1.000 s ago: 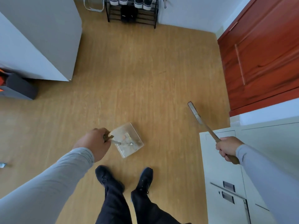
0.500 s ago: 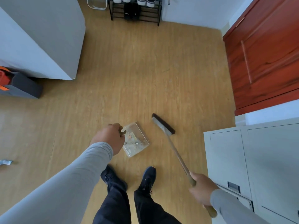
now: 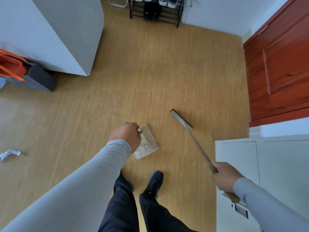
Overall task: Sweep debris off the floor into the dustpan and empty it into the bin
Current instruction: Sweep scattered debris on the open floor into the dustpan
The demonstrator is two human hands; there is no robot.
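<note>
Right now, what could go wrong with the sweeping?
1. The dustpan already holds bits, and the left hand carries it by its handle; if it tips, they may spill back on the floor.
2. A crumpled scrap lies far left, away from the broom, so it could get missed.
3. The broom, held in the right hand, passes close to the white cabinet and might knock it.

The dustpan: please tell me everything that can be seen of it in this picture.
The dustpan is a small, clear, boxy pan, plastic by its look, with a short brownish handle. It is down by the wooden floor, in front of the person's feet. The left hand grips the handle and hides part of the pan. Small light scraps lie inside. The broom head is to its right, apart from it.
</note>
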